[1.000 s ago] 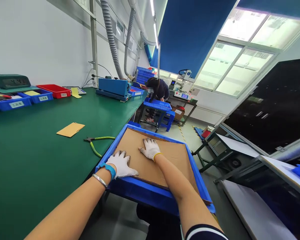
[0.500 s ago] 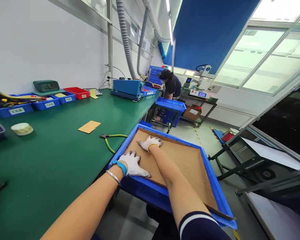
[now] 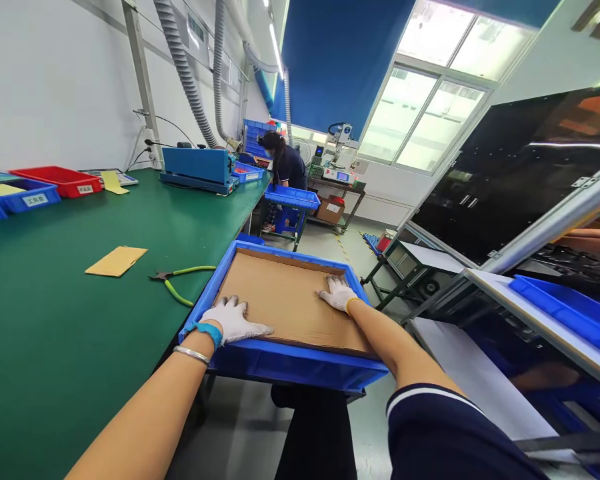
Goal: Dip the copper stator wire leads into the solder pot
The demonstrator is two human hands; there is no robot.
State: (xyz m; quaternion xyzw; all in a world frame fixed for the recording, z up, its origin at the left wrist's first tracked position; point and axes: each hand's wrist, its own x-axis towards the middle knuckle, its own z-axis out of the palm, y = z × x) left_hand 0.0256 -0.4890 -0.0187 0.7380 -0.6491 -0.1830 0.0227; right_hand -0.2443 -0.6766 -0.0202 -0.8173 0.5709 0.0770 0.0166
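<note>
Beneath both hands' grips, cardboard (image 3: 285,293) lines the blue tray (image 3: 300,363); left hand (image 3: 234,321) and right hand (image 3: 338,294) lie flat, fingers spread, apparently pressing.

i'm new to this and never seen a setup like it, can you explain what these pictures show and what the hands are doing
There is no robot: a camera on a person's head looks forward and down at their own gloved hands. The left hand lies spread over the near left corner of a blue tray and its cardboard; the right hand rests on the cardboard's right side. Neither appears to grip anything. On the green table are green-handled pliers, a flat tan piece, bins and a blue device. Farther back, another person leans over another blue tray.
</note>
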